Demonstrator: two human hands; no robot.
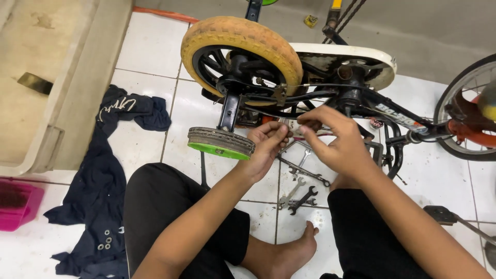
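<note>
**Small part pinched between both hands beside an upturned child's bicycle**

The small part (pixel 290 130) sits at the fingertips of both hands, just in front of the bicycle's rear axle, and is mostly hidden by the fingers; it looks like a bit of hardware, though its kind cannot be told. The left hand (pixel 266 144) is curled, thumb and fingers drawn together on it. The right hand (pixel 338 142) comes in from the other side with its fingertips closed to meet the left. A piece this small is probably light, hard and easy to let slip, so a fingertip pinch suits it better than a full grip.

The child's bicycle (pixel 356 98) lies inverted on the white tiled floor (pixel 150 46). Its frame is stiff metal and probably heavy enough to stay put; the dark tubes offer the firmest hold. The rear wheel (pixel 240 44) has a worn yellow tyre, likely firm and a little grippy. The training wheel (pixel 221 142), grey tread over a green hub, hangs from a black bracket touching the left hand's side. A white chain guard (pixel 351 54) curves over the drivetrain.

Several spanners (pixel 299 196) lie on the floor between the knees. A dark cloth (pixel 103 186) with pale script on it and a few washers resting on it lies to the left, soft and limp. A pink box (pixel 15 204) sits at the left edge, and a small yellow package (pixel 310 20) lies on the grey concrete beyond.
</note>
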